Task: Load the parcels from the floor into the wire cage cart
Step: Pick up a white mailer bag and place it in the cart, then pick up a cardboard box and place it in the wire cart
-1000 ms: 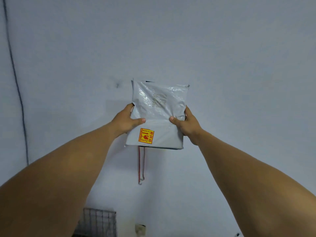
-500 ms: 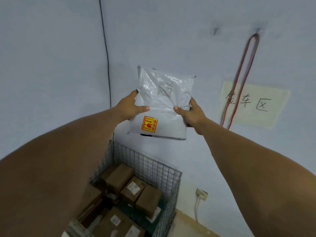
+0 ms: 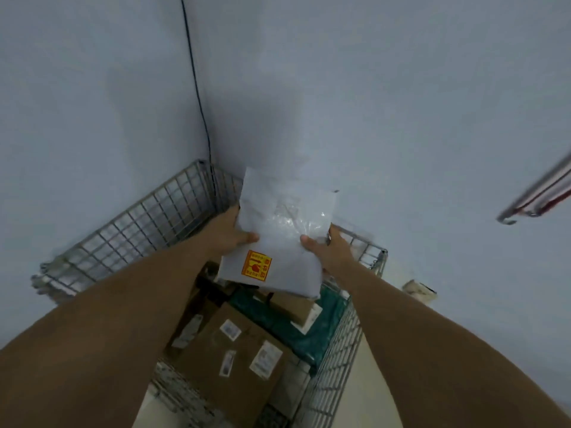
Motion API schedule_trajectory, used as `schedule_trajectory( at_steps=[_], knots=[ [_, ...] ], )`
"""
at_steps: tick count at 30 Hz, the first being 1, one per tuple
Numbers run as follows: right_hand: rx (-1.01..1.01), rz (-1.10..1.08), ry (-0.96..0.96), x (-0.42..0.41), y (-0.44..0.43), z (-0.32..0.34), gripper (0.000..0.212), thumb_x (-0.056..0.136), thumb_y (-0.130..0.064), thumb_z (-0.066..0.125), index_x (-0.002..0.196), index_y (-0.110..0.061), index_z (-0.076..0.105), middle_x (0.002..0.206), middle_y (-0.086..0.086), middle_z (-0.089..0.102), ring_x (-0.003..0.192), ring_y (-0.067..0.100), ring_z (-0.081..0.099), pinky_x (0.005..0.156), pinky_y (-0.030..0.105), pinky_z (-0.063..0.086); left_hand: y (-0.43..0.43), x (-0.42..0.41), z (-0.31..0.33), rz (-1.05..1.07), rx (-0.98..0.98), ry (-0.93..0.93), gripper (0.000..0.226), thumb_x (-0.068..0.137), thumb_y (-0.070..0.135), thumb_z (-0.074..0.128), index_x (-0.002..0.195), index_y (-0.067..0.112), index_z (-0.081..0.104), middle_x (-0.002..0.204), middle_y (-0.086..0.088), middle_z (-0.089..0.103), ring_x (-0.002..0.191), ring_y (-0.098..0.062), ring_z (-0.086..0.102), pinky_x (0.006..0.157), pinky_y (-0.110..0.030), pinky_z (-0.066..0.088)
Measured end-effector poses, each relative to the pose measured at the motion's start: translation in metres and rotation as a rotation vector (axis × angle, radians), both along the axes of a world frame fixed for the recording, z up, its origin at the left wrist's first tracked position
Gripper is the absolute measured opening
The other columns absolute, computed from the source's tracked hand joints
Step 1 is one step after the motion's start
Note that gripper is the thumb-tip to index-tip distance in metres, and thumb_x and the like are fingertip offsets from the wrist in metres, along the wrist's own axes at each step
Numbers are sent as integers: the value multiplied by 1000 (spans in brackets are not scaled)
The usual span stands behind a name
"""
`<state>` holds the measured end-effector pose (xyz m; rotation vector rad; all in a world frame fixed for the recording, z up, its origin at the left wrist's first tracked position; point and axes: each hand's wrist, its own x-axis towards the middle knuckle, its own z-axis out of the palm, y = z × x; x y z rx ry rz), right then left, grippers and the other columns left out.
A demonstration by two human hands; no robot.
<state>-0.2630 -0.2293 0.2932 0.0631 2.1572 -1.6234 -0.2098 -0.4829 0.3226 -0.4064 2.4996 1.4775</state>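
- two hands grip one grey parcel [image 3: 287,242]: left hand [image 3: 230,234] on its left edge, right hand [image 3: 327,251] on its right edge, thumbs on top.
- parcel position: in the air above the wire cage cart [image 3: 148,223], clear of the load.
- lower it flat onto the brown boxes [image 3: 234,359] before release; do not drop.
- appearance: soft crinkled film, with an orange sticker [image 3: 256,266], likely a handling warning.
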Motion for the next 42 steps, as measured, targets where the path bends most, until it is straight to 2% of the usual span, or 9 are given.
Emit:
schedule_trajectory(
  at_steps=[5, 10, 13, 19, 22, 26, 34, 38, 42],
  knots=[
    [33, -128, -174, -14, -29, -135, 62, 86, -37, 82, 136, -21, 49, 117, -2, 65, 101, 22, 67, 91, 49, 59, -29, -41, -142, -55, 128, -89, 79, 78, 33, 88, 146, 29, 46, 142, -4, 60, 126, -26, 60, 106, -53, 50],
    [16, -300, -306, -24, -59, -254, 58, 88, -27, 81, 133, -28, 46, 125, 7, 65, 108, 31, 67, 92, 56, 59, -46, -87, -267, -222, 81, -309, 107, 86, 0, 79, 164, 14, 7, 164, -9, 30, 145, -29, 39, 111, -34, 39],
    [28, -375, -334, -38, -77, -312, 54, 86, -33, 83, 129, -25, 53, 126, 6, 66, 109, 29, 67, 92, 52, 59, -56, -116, -323, -291, -36, -340, 109, 86, 2, 79, 164, 19, 4, 166, -8, 27, 148, -26, 35, 105, -24, 34],
    [41, -442, -420, -75, -99, -384, 51, 93, -29, 76, 135, -18, 51, 127, 5, 64, 105, 24, 64, 76, 33, 54, -67, -150, -399, -320, -155, -297, 93, 95, 4, 69, 165, 23, 10, 170, -8, 13, 152, -28, 26, 108, -32, 39],
    [116, -448, -393, -93, -108, -396, 55, 96, -27, 72, 143, -14, 46, 122, 3, 60, 99, 22, 60, 65, 23, 49, -56, -158, -416, -338, -299, -237, 79, 102, 5, 56, 165, 23, 12, 171, -5, 3, 153, -31, 22, 111, -36, 37],
    [258, -549, -368, -101, -118, -408, 63, 88, -44, 77, 138, -24, 45, 121, 6, 62, 91, 24, 65, 66, 31, 51, -44, -160, -429, -303, -470, -158, 69, 103, 2, 50, 162, 22, 22, 171, -5, 4, 153, -29, 19, 110, -43, 41],
    [477, -398, -208, -84, -116, -399, 67, 100, -49, 57, 152, -13, 36, 150, 8, 40, 131, 32, 45, 103, 43, 42, -42, -145, -431, -355, -728, 9, 57, 92, 2, 66, 146, 7, 48, 167, -20, 17, 146, -41, 31, 111, -47, 40],
    [666, -196, -163, -85, -98, -366, 66, 105, -53, 39, 158, -15, 29, 158, 13, 33, 144, 37, 34, 117, 49, 32, -37, -148, -399, -517, -819, -13, 56, 109, 26, 42, 160, 11, 27, 172, -11, 6, 157, -31, 7, 127, -45, 10],
    [857, 131, -107, -85, -75, -312, 68, 107, -57, 23, 163, -17, 20, 169, 6, 21, 154, 29, 20, 124, 46, 20, -23, -151, -349, -621, -853, -159, 61, 111, 42, 25, 164, 14, 12, 172, -6, -6, 159, -27, -5, 128, -44, 3]
  ],
)
